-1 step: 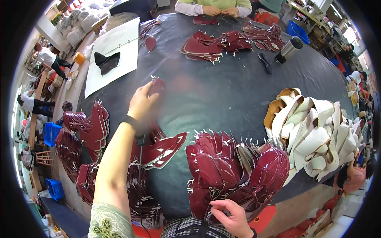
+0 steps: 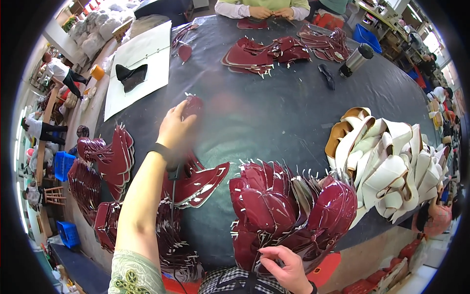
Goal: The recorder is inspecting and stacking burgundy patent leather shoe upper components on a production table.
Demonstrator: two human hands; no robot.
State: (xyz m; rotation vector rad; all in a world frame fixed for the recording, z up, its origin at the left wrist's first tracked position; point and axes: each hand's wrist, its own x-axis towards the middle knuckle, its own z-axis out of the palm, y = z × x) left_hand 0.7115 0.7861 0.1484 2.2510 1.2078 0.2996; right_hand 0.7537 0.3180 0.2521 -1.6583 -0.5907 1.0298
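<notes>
My left hand (image 2: 176, 126), reaching out over the table, has its thumb and fingers closed on a small, shiny dark red leather piece (image 2: 194, 105) with white thread ends at its tip. Below its wrist lie curved dark red shoe-upper pieces (image 2: 205, 183) with pale edges; my forearm partly covers them. Low in the view, my right hand (image 2: 285, 268) is curled, thumb and forefinger close together; anything between them is too small to make out. Just beyond it rises a big heap of glossy dark red shoe uppers (image 2: 269, 206) with many loose white threads.
Stacks of dark red pieces (image 2: 110, 159) stand left of my arm. White leather parts (image 2: 387, 161) are piled on the right. A white board (image 2: 129, 93) holds a black piece. Across the table (image 2: 274, 108), a co-worker's hands (image 2: 271, 13) work near more red pieces and a flask (image 2: 356, 60).
</notes>
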